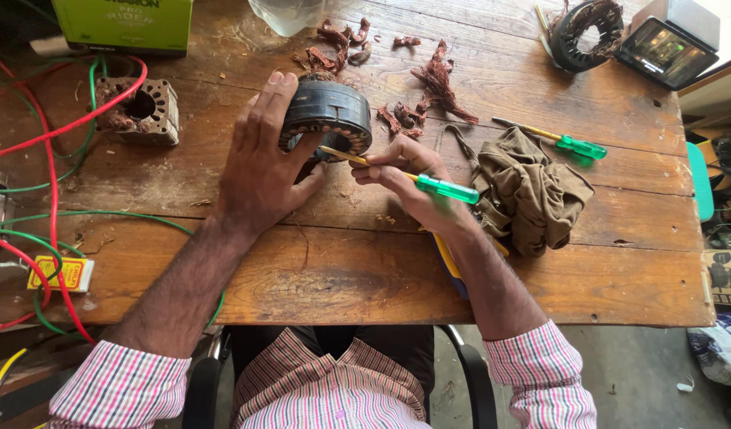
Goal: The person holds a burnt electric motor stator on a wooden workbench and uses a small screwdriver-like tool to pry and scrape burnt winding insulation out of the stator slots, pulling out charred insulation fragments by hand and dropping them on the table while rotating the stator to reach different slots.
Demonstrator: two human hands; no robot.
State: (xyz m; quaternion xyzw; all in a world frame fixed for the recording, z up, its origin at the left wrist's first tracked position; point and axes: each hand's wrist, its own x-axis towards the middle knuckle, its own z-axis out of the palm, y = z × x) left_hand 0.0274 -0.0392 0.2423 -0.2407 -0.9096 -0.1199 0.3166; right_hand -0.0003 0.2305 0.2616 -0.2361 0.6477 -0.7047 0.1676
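Checked pink sleeves frame a worn wooden surface (365, 278). Left hand (262, 167), fingers spread, clasps the side of a dark, ring-shaped motor stator (329, 115) standing on edge. Right hand (409, 179) pinches a green-handled screwdriver (413, 179), its yellowish shaft angled into the stator's bore; a crumpled brown rag (528, 191) lies just beside.

Counts around the round black stator (327, 117)

Two green-handled screwdrivers (447, 190) (581, 146) lay right of the round black stator, with one brown rag (528, 191); one square stator (140, 110) sat to its left, one ring-shaped stator (585, 33) and one phone (667, 51) far right, one green box (125, 24) beyond.
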